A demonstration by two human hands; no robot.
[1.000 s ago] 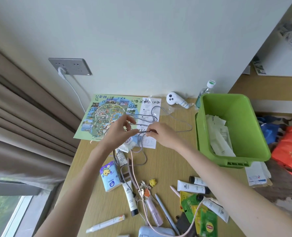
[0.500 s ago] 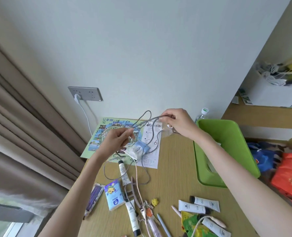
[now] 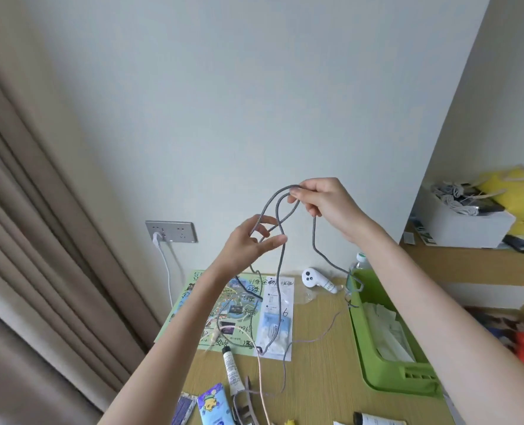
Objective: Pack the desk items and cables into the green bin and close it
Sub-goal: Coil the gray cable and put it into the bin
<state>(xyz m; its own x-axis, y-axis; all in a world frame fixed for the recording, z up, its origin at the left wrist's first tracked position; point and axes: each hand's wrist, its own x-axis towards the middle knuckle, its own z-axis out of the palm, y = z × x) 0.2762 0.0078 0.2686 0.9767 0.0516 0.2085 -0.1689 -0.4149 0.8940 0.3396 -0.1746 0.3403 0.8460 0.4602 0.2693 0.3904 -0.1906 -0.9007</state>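
A grey braided cable [image 3: 280, 250] hangs in loops between both hands, high above the desk. My right hand [image 3: 325, 200] pinches its top loop. Lower and to the left, my left hand [image 3: 251, 242] holds another strand between its fingers. The cable's tails drop onto the desk and over the near left rim of the green bin [image 3: 386, 357]. The bin stands open on the desk's right side with white papers [image 3: 386, 329] lying inside it.
On the wooden desk [image 3: 319, 378] lie a colourful map [image 3: 224, 308], a white handheld device [image 3: 314, 279], a white tube [image 3: 232, 371], a blue tissue pack [image 3: 213, 407] and thin pink cables. A wall socket [image 3: 171, 231] has a white plug. Curtains hang at left.
Both hands have risen with the grey cable, lifting it off the desk, the right hand highest. The view has tilted upward, so the desk's near part is out of sight.
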